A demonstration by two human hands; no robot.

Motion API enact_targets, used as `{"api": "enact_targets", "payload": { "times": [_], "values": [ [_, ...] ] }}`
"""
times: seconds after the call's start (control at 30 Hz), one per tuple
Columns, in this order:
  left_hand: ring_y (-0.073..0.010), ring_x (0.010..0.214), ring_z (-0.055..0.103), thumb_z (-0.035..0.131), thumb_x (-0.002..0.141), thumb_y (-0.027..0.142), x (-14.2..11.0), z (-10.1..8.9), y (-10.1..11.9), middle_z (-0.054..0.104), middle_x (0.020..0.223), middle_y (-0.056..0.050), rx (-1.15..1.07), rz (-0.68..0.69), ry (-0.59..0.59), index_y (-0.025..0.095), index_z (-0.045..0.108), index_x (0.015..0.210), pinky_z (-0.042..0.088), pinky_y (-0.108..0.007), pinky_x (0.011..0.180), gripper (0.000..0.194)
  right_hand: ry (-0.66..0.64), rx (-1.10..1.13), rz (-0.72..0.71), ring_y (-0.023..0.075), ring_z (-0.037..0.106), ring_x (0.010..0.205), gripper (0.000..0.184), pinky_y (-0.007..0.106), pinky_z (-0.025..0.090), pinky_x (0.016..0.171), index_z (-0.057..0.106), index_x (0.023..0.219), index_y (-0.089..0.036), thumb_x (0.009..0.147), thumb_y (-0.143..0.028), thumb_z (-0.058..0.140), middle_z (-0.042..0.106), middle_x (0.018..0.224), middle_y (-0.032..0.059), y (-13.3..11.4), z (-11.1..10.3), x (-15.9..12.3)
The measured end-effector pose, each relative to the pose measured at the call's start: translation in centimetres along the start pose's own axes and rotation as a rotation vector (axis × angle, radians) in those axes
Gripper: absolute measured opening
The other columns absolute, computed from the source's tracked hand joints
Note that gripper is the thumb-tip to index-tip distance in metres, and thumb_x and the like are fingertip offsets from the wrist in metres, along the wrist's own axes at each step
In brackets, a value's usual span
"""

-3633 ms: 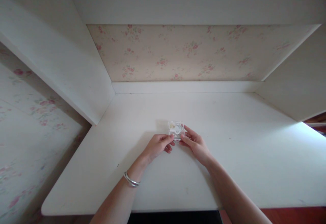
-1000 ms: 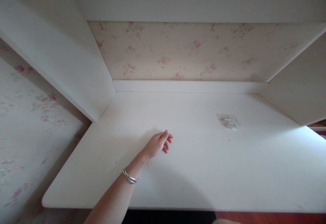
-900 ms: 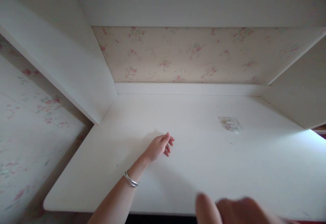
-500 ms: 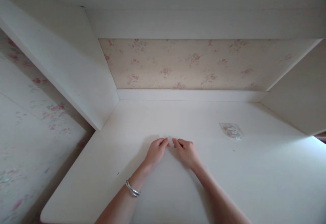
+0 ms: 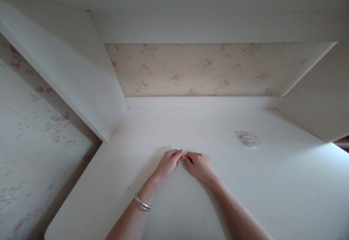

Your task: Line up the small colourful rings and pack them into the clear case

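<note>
Over the middle of the white desk (image 5: pixel 174 203), my left hand (image 5: pixel 169 163) and my right hand (image 5: pixel 198 165) meet at the fingertips. Both are closed in a pinch, thumbs against curled fingers. Whatever they pinch, if anything, is too small or too hidden to make out. A silver bangle (image 5: pixel 142 203) circles my left wrist. To the right of my right hand, a small clear plastic packet (image 5: pixel 247 139) with pale contents lies flat on the desk.
A white side panel (image 5: pixel 81 72) rises at the left, another panel (image 5: pixel 313 91) at the right. Floral wallpaper (image 5: pixel 191 69) covers the back below a white overhead shelf (image 5: pixel 174 0). A tiny dark mark (image 5: pixel 128 188) is on the desk left of my forearm.
The small gap between my fingertips has closed, so they now touch. My right hand has turned more knuckles-up. The view has shifted slightly; the packet stays where it lay.
</note>
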State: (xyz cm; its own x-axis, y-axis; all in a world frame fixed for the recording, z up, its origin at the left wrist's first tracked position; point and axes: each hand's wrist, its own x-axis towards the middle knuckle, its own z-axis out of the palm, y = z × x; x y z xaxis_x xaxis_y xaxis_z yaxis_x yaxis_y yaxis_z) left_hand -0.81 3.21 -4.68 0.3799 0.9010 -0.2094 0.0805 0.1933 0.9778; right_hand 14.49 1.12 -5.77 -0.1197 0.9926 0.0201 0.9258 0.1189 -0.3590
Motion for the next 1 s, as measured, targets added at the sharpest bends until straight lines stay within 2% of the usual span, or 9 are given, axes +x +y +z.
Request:
{"api": "enact_targets", "payload": {
  "times": [0.23,1.0],
  "values": [
    [-0.0072,0.045,0.028,0.046,0.081,0.055,-0.15,0.1,0.1,0.034,0.053,0.006,0.075,0.013,0.006,0.014,0.058,0.072,0.019,-0.022,0.045,0.043,-0.005,-0.006,-0.011,0.0135,0.06,0.068,0.041,0.025,0.024,0.056,0.064,0.078,-0.023,0.094,-0.043,0.032,0.07,0.081,0.0012,-0.1,-0.09,-0.18],
    [-0.0079,0.046,0.028,0.046,0.08,0.058,-0.1,0.34,-0.19,0.034,0.054,0.006,0.08,0.024,0.011,0.014,0.058,0.073,0.021,-0.023,0.047,0.046,-0.019,0.013,-0.027,0.0139,0.061,0.07,0.043,0.025,0.026,0.057,0.064,0.08,-0.022,0.095,-0.044,0.03,0.069,0.083,0.0022,-0.13,-0.37,-0.25]
  ]
}}
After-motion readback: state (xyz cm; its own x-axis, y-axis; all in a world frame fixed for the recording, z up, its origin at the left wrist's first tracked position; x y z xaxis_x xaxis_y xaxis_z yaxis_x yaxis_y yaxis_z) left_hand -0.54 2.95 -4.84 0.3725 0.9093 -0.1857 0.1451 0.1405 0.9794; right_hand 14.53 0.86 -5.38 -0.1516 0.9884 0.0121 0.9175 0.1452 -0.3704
